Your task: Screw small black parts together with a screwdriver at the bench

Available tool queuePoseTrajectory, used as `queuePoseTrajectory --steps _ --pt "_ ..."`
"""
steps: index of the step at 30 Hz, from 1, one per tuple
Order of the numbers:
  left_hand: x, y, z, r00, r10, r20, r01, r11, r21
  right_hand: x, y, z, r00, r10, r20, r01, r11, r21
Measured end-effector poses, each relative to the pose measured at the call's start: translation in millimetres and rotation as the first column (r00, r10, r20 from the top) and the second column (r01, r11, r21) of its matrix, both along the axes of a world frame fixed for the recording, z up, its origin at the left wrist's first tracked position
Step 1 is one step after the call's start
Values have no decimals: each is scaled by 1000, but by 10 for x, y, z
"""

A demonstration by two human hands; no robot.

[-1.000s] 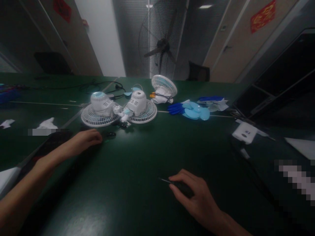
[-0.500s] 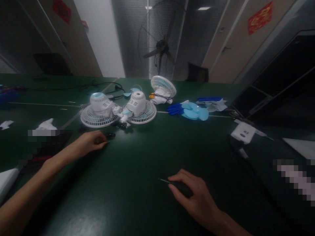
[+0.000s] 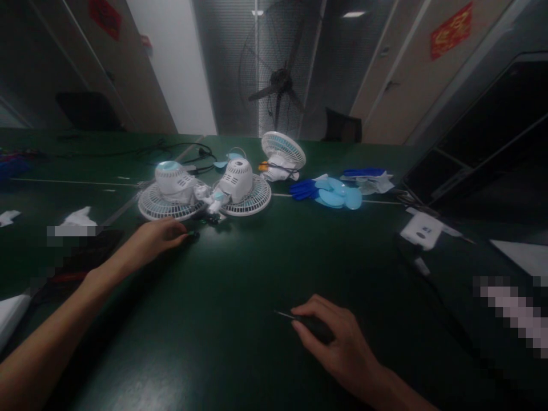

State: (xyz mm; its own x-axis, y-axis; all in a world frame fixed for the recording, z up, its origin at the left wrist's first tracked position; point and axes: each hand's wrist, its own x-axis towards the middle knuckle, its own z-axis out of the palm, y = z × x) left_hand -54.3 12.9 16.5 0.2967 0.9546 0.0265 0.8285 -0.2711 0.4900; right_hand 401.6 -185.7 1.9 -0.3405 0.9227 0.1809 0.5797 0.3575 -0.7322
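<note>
My left hand (image 3: 159,235) reaches forward over the green table. Its thumb and fingertips are closed at a small dark-and-green part (image 3: 195,234), whose exact kind is too small to tell. Just beyond it lie two white fan heads, the left fan (image 3: 171,191) and the middle fan (image 3: 240,185), face down with their motor housings up. Small dark bits (image 3: 212,219) lie at their near edge. In my right hand (image 3: 338,337) is a screwdriver (image 3: 314,328), its thin shaft pointing left above the table; its dark handle is partly hidden by my fingers.
Behind stands a third fan (image 3: 283,151), tilted up. Right of it lie blue gloves (image 3: 303,190) and light blue fan blades (image 3: 338,194). A white box-shaped device (image 3: 422,229) with a cable is at the right. Crumpled white paper (image 3: 81,217) lies left, and black cables (image 3: 171,148) run behind.
My left hand has shifted slightly up and away, its fingertips now at the small part. The right hand and screwdriver have stayed nearly still.
</note>
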Motion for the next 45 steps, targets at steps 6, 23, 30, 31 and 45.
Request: queuePoseTrajectory --steps 6,23,30,31,45 --pt "17 -23 35 993 -45 -113 49 998 35 -7 1 24 1000 5 -14 -5 1000 -2" --pt "1282 -817 6 901 -238 363 330 919 -217 -16 9 6 1000 -5 -9 5 1000 -5" --pt "1885 -1417 -93 819 -405 407 487 865 -119 -25 11 -17 999 26 -21 -26 999 21" --pt "1889 -1431 -99 814 -409 412 490 864 -111 -27 11 -16 999 32 -23 -31 999 20" --pt "1846 -1437 -168 764 -476 436 541 840 -30 -57 15 -7 998 69 12 -69 998 0"
